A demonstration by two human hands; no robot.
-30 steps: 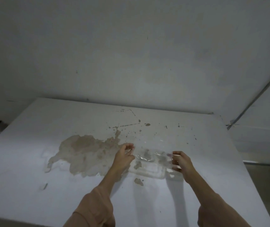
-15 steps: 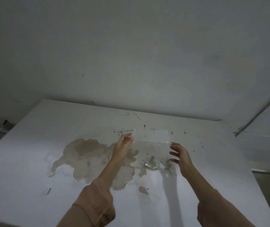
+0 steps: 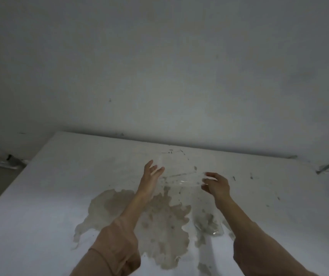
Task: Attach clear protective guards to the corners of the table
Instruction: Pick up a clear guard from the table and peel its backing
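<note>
One clear sheet is seen between the left hand and the right hand. The left is spread, with nothing gripped. The right's fingers are curled at the sheet's edge; whether it is pinched cannot be told. One heap of clear guards lies on the table, under the right forearm. Half a second earlier the sheet's corner was pinched by the left.

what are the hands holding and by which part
A faint clear plastic sheet spans between the hands. The right hand seems to pinch its right edge; the left hand touches its left edge with straight fingers.
</note>
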